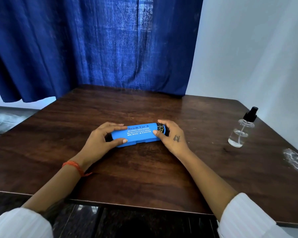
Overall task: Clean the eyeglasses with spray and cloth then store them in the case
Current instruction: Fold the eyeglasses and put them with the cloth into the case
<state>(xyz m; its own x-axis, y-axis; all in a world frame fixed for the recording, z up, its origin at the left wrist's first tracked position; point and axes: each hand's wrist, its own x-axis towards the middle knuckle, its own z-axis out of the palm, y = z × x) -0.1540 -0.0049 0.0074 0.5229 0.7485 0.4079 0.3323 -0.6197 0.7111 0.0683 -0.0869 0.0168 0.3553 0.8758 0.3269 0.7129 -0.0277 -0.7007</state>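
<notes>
A blue eyeglass case with white printed text and a black patterned right end lies shut on the dark wooden table, in the middle. My left hand grips its left end, thumb on the front edge and fingers over the top. My right hand holds the right end the same way. A clear spray bottle with a black pump stands upright to the right, apart from both hands. No eyeglasses and no cloth are in view.
A blue curtain hangs behind the table's far edge, with a white wall to the right. A whitish smear marks the table near its right edge. The near table edge runs below my forearms.
</notes>
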